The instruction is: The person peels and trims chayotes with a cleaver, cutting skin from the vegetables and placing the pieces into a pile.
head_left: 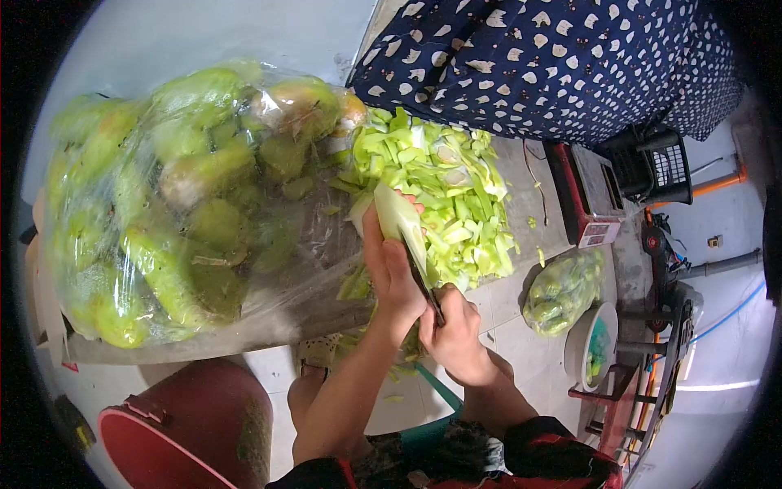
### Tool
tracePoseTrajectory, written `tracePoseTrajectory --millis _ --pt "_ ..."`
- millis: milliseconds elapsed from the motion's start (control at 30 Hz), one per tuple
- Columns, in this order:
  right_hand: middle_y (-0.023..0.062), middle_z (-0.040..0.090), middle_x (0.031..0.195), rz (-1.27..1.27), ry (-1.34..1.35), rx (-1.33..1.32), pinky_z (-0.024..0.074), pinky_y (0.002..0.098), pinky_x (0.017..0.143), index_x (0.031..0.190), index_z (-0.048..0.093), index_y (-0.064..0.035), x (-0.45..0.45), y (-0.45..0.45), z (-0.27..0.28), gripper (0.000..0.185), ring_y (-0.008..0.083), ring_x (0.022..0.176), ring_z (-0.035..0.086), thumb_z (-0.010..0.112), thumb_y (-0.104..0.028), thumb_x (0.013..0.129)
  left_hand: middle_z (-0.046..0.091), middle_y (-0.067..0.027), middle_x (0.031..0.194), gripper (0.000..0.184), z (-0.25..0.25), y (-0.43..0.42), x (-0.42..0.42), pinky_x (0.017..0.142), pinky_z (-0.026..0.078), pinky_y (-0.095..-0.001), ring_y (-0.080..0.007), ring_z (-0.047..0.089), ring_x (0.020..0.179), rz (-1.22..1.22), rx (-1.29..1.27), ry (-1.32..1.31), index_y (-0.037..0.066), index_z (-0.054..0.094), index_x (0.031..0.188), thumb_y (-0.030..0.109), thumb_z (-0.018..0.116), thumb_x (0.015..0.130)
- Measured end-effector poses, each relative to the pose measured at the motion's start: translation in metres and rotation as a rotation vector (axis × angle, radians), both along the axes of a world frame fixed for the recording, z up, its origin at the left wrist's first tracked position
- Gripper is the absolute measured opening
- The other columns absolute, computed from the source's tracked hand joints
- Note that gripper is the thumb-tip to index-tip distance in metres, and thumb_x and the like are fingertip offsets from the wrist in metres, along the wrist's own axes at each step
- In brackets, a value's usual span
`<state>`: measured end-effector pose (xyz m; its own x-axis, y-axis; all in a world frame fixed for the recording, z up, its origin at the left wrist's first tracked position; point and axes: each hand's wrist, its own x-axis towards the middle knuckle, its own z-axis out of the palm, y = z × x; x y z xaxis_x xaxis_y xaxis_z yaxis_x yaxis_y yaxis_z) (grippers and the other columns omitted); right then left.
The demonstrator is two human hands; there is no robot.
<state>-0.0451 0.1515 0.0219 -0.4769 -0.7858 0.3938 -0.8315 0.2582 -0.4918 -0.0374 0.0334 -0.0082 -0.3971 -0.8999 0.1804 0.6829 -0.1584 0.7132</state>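
Note:
My left hand [394, 281] is closed around a peeled, pale green fruit [397, 216], which looks like an unripe mango. It is held tilted over a heap of green slices and peelings [464, 220]. My right hand [454, 332] grips the handle of a knife [421, 275]. The dark blade lies along the near right side of the fruit; whether it is cutting in cannot be made out. Left of my hands, a large clear plastic bag [187, 269] full of whole green fruits rests on the table [314, 306].
A red scale [580, 196] stands at the right end of the table. Below it are a smaller bag of green pieces [562, 295] and a white bucket [577, 350]. A red bin [204, 416] stands lower left. Patterned dark blue cloth [529, 65] hangs at the far side.

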Motion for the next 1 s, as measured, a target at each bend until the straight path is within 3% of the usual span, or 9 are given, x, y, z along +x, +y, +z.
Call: tracePoseTrajectory --millis 233,367,433,533,633,933,1000 --pt "0.0213 0.055 0.067 -0.031 0.048 0.051 0.0466 0.0464 0.051 0.092 0.046 0.0015 0.005 -0.003 0.005 0.020 0.0426 0.058 0.058 0.062 0.003 0.080 0.053 -0.0125 0.119 0.072 0.005 -0.001 0.003 0.088 0.049 -0.0336 -0.0223 0.058 0.106 -0.121 0.033 0.035 0.004 0.037 0.134 0.062 0.045 0.093" --pt "0.0228 0.054 0.072 -0.063 -0.112 0.099 0.0467 0.0489 0.053 0.092 0.044 0.0013 0.010 -0.002 0.016 0.023 0.0441 0.061 0.057 0.064 0.001 0.080 0.054 -0.0124 0.117 0.069 0.009 0.000 0.004 0.087 0.049 -0.0328 -0.0219 0.059 0.105 -0.055 -0.002 -0.033 0.004 0.039 0.132 0.061 0.044 0.094" --pt "0.0236 0.053 0.078 -0.095 -0.203 0.152 0.0475 0.0509 0.056 0.093 0.043 0.0012 0.012 0.001 0.017 0.026 0.0452 0.065 0.057 0.065 -0.001 0.080 0.056 -0.0115 0.114 0.066 0.004 -0.001 0.001 0.081 0.051 -0.0313 -0.0201 0.061 0.100 0.063 -0.185 -0.161 0.003 0.042 0.129 0.061 0.043 0.095" --pt "0.0255 0.054 0.077 -0.111 -0.203 0.144 0.0480 0.0513 0.057 0.093 0.043 0.0016 0.012 -0.001 0.014 0.026 0.0466 0.066 0.057 0.065 -0.001 0.081 0.057 -0.0109 0.113 0.066 0.008 0.000 0.000 0.074 0.052 -0.0301 -0.0181 0.062 0.096 -0.057 -0.109 -0.120 0.002 0.044 0.126 0.060 0.041 0.096" --pt "0.0242 0.053 0.063 -0.117 -0.116 0.110 0.0444 0.0474 0.051 0.089 0.042 0.0015 0.011 -0.005 0.014 0.019 0.0457 0.059 0.057 0.060 0.002 0.084 0.057 -0.0105 0.114 0.066 0.007 0.001 0.000 0.070 0.052 -0.0294 -0.0166 0.062 0.093 -0.119 -0.029 -0.110 0.001 0.044 0.124 0.061 0.041 0.096" --pt "0.0241 0.057 0.065 -0.111 -0.197 0.061 0.0457 0.0466 0.051 0.092 0.044 0.0011 0.002 -0.005 0.019 0.014 0.0452 0.058 0.058 0.057 -0.001 0.088 0.056 -0.0158 0.116 0.066 0.003 -0.003 0.000 0.071 0.053 -0.0283 -0.0198 0.062 0.093 -0.064 -0.253 -0.194 -0.003 0.037 0.135 0.050 0.041 0.097" --pt "0.0247 0.055 0.067 -0.121 -0.229 0.120 0.0464 0.0504 0.055 0.091 0.043 0.0006 0.000 -0.005 0.024 0.016 0.0468 0.062 0.058 0.058 -0.004 0.089 0.056 -0.0172 0.116 0.068 0.005 -0.004 0.000 0.074 0.053 -0.0311 -0.0206 0.062 0.093 -0.070 -0.236 -0.225 -0.004 0.036 0.135 0.051 0.042 0.096"
